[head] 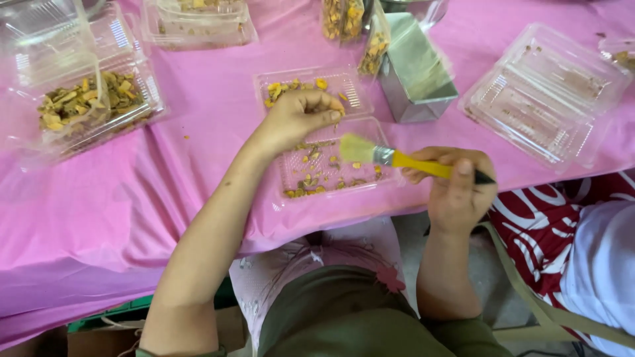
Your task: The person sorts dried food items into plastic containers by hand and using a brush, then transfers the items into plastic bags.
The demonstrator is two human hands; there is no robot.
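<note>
Brush with yellow handle gripped in right hand, bristles pointing to 9 o'clock over open clear tray, left hand curled loosely above tray at 10 o'clock of bristles, fingers pinched on something unclear, pink tablecloth beneath.

A brush and a clear box of small yellow bits

The brush has a yellow handle, a shiny metal band and soft, pale yellow-green hairs. It lies almost flat in the air, with the hairs pointing left, just above the clear box. The clear box is made of thin plastic and lies wide open on the pink cloth, near the edge. Both halves have little yellow and brown bits in them. More bits sit in the near half, mostly along the front edge. The far half has just a few.
</note>
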